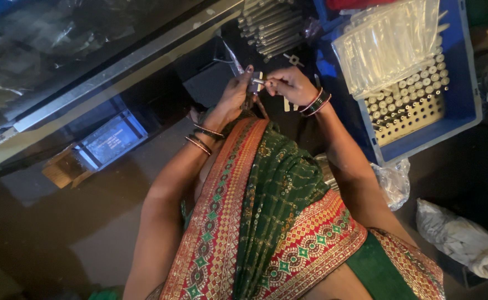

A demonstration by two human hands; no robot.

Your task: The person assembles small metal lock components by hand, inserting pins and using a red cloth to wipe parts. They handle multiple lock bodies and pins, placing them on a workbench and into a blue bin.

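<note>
My left hand [235, 93] and my right hand [291, 84] meet close together above my lap. Between their fingertips they pinch a small metal pin with a pale plate-like piece [258, 82]. Both hands have their fingers closed on this small part. Bangles circle both wrists. A green and red patterned cloth [266, 200] drapes over my body below the hands.
A blue crate [461, 105] at right holds a perforated rack of upright metal pins [410, 94], partly covered by clear plastic [388, 39]. A pile of metal rods [271, 25] lies ahead. A metal-edged bench [116, 69] runs along the left. Crumpled plastic bags [458, 236] lie at lower right.
</note>
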